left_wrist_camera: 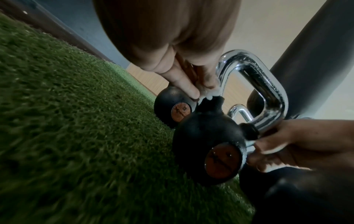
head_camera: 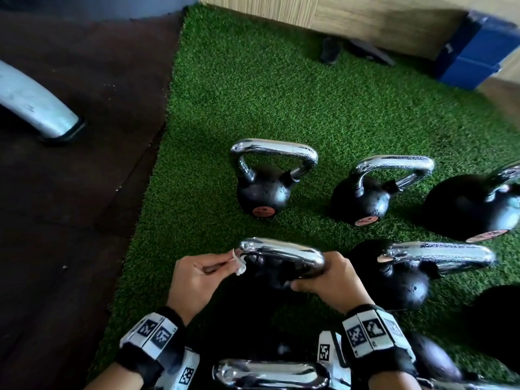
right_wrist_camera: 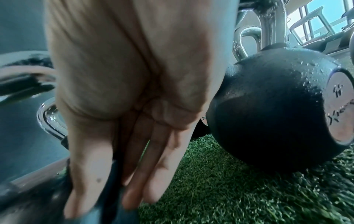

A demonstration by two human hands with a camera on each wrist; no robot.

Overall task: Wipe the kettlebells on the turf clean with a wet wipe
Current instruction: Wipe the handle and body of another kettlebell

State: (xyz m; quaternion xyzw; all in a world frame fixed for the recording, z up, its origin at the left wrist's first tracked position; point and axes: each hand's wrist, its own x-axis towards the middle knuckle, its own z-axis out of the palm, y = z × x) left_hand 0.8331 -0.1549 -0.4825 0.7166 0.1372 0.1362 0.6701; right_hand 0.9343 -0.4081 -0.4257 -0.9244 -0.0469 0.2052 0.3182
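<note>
A black kettlebell with a chrome handle [head_camera: 281,250] stands on the green turf [head_camera: 253,94] right in front of me. My left hand [head_camera: 222,266] pinches a crumpled white wet wipe [head_camera: 239,264] against the left end of that handle. In the left wrist view the wipe [left_wrist_camera: 208,93] sits where the handle meets the black body [left_wrist_camera: 206,136], held between the thumb and fingers of my left hand [left_wrist_camera: 182,78]. My right hand [head_camera: 329,277] grips the handle's right end, fingers curled round it [left_wrist_camera: 287,145]. The right wrist view shows mostly my right hand's [right_wrist_camera: 134,121] palm.
Several more kettlebells stand on the turf: one behind [head_camera: 263,190], others to the right [head_camera: 363,198] [head_camera: 405,280], and a chrome handle [head_camera: 270,372] between my wrists. A large one [right_wrist_camera: 268,106] lies right of my right hand. Dark rubber floor [head_camera: 70,206] lies left; a blue box [head_camera: 475,52] back right.
</note>
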